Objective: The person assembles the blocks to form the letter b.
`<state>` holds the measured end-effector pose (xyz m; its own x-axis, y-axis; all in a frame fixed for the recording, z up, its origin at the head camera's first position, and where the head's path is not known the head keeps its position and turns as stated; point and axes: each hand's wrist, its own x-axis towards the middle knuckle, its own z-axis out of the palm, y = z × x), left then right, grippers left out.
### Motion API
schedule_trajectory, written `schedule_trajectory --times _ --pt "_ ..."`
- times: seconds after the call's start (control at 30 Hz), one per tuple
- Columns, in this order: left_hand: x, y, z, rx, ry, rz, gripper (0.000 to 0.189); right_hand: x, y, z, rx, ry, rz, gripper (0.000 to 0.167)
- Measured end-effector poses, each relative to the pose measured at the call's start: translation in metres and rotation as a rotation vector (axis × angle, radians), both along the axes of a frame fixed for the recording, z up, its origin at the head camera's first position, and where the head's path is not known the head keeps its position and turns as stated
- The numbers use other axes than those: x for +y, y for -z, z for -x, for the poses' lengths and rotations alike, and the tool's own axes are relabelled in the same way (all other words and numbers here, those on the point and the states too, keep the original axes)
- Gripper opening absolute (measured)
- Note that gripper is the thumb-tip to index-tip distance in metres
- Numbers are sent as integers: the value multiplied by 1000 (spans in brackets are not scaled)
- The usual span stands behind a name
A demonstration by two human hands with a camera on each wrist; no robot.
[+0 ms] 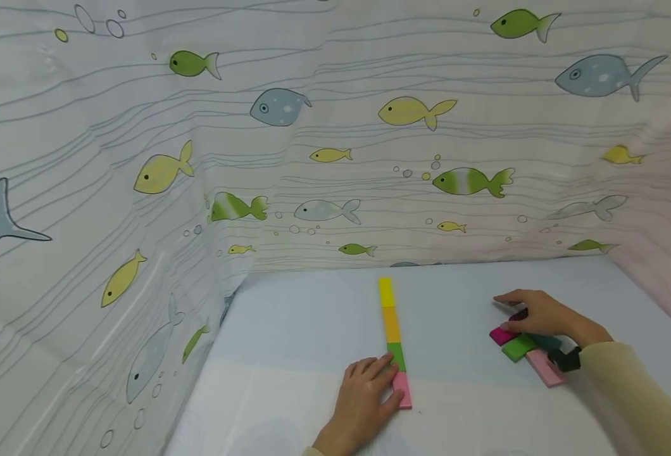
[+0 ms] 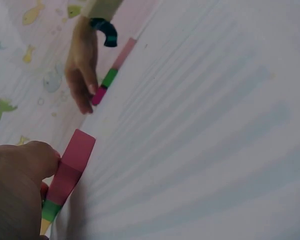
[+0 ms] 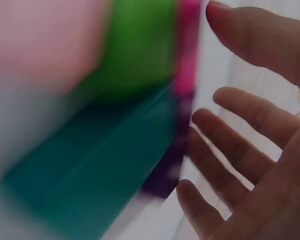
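Row of blocks (image 1: 392, 324): four, end to end. Left hand (image 1: 364, 394): left of row, fingertips resting on row's pink block (image 1: 403, 387) and row's green block (image 1: 399, 361); best light, against skewing. Right hand (image 1: 546, 313): well right of row, fingers spread, thumb beside loose magenta block (image 1: 502, 337), contact unclear; best closed squarely, sparing loose green block (image 1: 518, 348).

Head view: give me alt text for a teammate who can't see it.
The left hand touches the near end of a straight row of yellow, orange, green and pink blocks, while the right hand is at a cluster of magenta, purple, green, teal and pink blocks. Fish-patterned sheeting rises behind the pale tabletop.
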<state>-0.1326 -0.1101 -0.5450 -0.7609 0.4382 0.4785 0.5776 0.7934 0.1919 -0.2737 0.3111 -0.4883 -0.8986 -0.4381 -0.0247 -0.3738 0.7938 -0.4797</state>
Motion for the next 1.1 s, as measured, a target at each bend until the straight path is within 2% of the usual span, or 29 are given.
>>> schedule_trajectory --times 0.17,0.33,0.4,0.6,0.83,1.1 --pt "-4 -1 -1 -2 4 -1 40 21 11 -17 55 9 16 57" --pt "-4 -1 0 0 5 -5 40 24 17 -24 118 23 35 45" --pt "-5 -1 0 0 6 -8 40 21 17 -25 130 27 45 41" --pt "-3 -2 -2 -26 9 -18 40 10 15 -28 85 18 55 38" --pt "-1 0 -2 -15 5 -16 39 3 21 -27 160 7 78 25" --pt "-1 2 -1 -12 0 -15 40 -2 19 -23 135 13 74 27"
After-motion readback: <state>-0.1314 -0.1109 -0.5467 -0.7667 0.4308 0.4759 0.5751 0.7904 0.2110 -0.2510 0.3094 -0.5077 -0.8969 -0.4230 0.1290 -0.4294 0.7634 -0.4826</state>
